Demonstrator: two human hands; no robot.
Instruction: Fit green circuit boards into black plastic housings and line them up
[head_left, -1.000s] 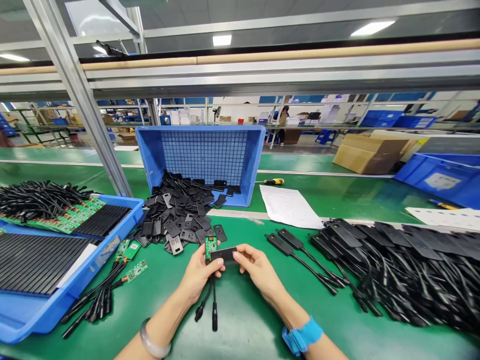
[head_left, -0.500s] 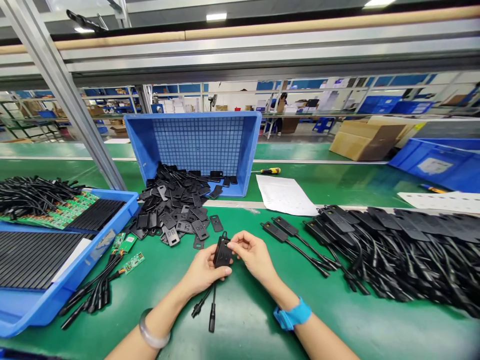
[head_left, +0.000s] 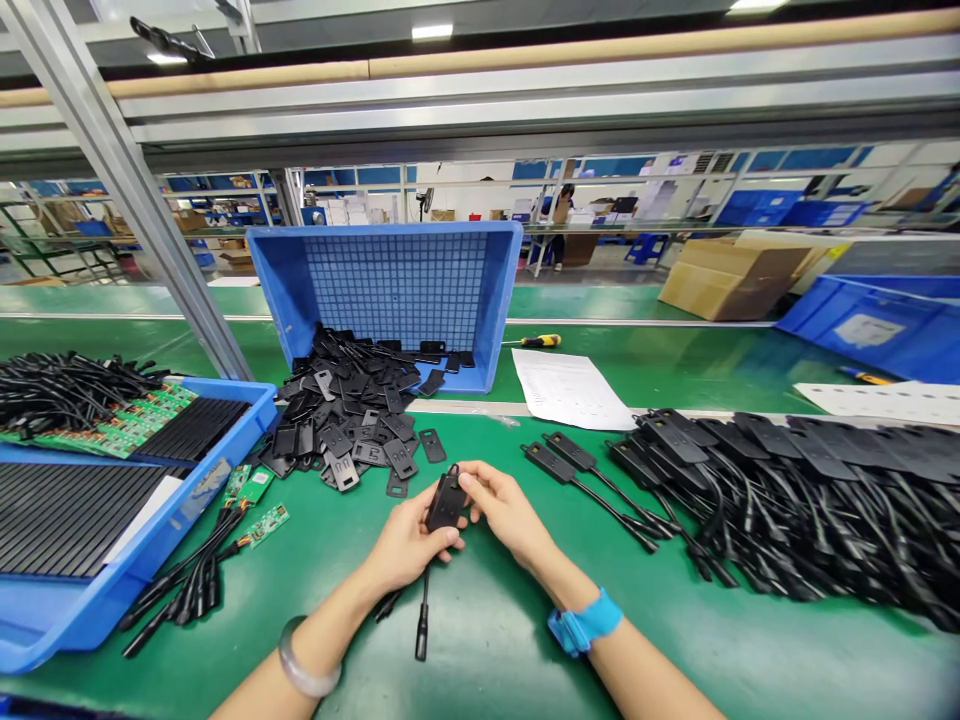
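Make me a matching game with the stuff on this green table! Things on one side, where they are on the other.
Things:
1. black plastic case
2. screwdriver
3. small green boards with cables
4. big heap of finished black cables

Places:
A. beside the tipped blue bin
B. far right of the table
C. between the left hand and right hand
D. next to the blue tray on the left

Pairs: 1-C, 2-A, 3-D, 4-B

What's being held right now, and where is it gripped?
A black plastic case with cables hanging below. Left hand grips its lower body; right hand pinches its upper right edge.
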